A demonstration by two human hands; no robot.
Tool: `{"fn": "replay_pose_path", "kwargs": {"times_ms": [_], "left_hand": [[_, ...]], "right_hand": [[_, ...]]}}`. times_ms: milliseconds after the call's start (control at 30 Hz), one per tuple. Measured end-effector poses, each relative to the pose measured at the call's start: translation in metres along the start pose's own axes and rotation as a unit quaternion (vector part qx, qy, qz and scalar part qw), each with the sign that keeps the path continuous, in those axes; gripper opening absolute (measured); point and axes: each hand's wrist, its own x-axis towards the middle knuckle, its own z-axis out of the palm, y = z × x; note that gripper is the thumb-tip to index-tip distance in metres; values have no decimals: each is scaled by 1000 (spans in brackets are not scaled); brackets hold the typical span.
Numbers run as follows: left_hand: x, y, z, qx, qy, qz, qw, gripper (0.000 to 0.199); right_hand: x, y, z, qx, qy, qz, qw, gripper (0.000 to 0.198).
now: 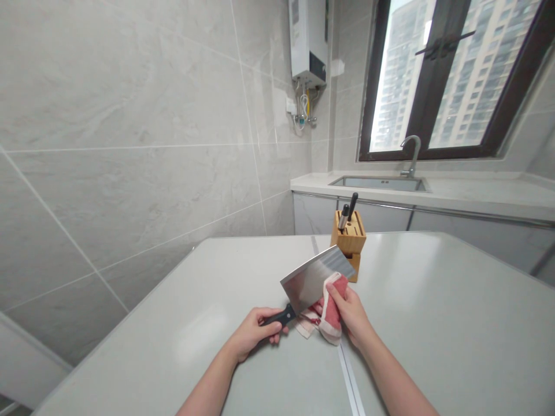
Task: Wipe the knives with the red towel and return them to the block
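Cleaver [313, 278] above the near middle of the table [208, 289], left hand [260, 332] closed round its black handle [281, 317].
Right hand [353, 313] pinches a soft red-and-white cloth [333, 316] against the blade [304, 289], which looks stiff, slick and fairly heavy, best controlled by the handle.

I see both forearms bare: the left forearm [212, 381] slants toward the person's one o'clock, the right forearm [390, 370] toward eleven. The left hand [254, 332] curls in a firm grip, thumb on top; the right hand [352, 309] pinches, thumb uppermost, its fingers mostly hidden.
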Motion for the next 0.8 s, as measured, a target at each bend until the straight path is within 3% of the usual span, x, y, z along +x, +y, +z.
{"fn": "replay_pose_path", "kwargs": {"times_ms": [200,333,467,667,800], "left_hand": [[1,-3,0,-12,20,1,1000,44],[2,-3,1,-13,34,3,999,45],[2,-3,2,-5,40,3,999,43],[3,-5,3,-4,44,0,999,43],[3,-4,4,4,35,1,999,41]], "right_hand": [[4,-3,-7,64,73,0,995,33],[13,-3,-13,194,146,-4,970,34],[13,-9,-14,256,145,10,956,40],[7,-11,-6,211,111,-74,968,33],[8,-4,-5,11,73,-130,989,39]]}}
